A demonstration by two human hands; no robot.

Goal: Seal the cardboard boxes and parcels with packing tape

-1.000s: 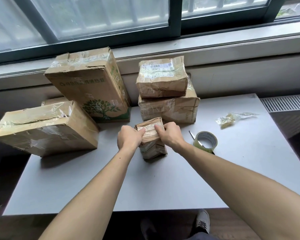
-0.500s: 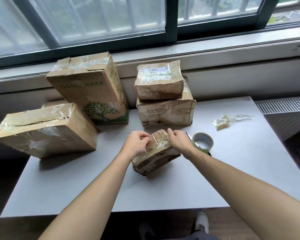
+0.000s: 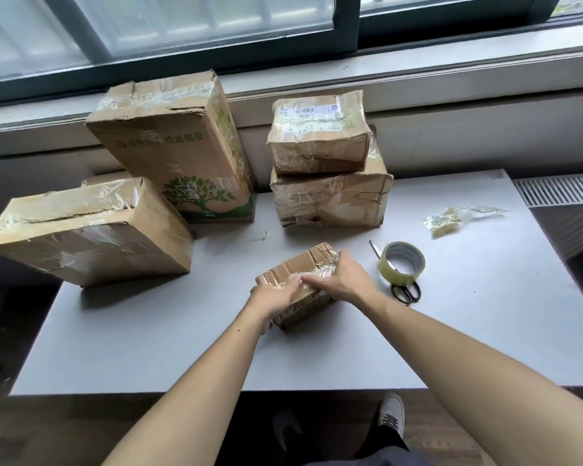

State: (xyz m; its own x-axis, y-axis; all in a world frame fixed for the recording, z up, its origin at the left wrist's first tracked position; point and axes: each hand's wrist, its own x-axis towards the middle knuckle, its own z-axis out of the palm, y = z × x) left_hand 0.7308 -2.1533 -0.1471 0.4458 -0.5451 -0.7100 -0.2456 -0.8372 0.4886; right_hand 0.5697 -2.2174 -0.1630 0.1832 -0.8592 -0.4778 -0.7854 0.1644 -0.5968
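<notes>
A small brown parcel (image 3: 312,262), wrapped in clear tape, lies flat on the white table (image 3: 148,338) just ahead of me. My left hand (image 3: 275,295) rests on its near left end with the fingers laid over the top. My right hand (image 3: 342,280) lies across the taped top face, fingers stretched leftward and pressing the tape down. A roll of clear packing tape (image 3: 404,263) stands to the right of the parcel, partly over black-handled scissors (image 3: 406,292).
Taped boxes stand behind: a flat one (image 3: 88,230) at the left, a tall one with a green tree print (image 3: 179,149), and two stacked ones (image 3: 318,137) (image 3: 330,200). A crumpled tape scrap (image 3: 451,218) lies at the far right. A radiator grille (image 3: 559,190) borders the table.
The small parcel stood on end between both hands, then tipped over and now lies flat. Both hands have gone from holding its top to lying on its upper face.
</notes>
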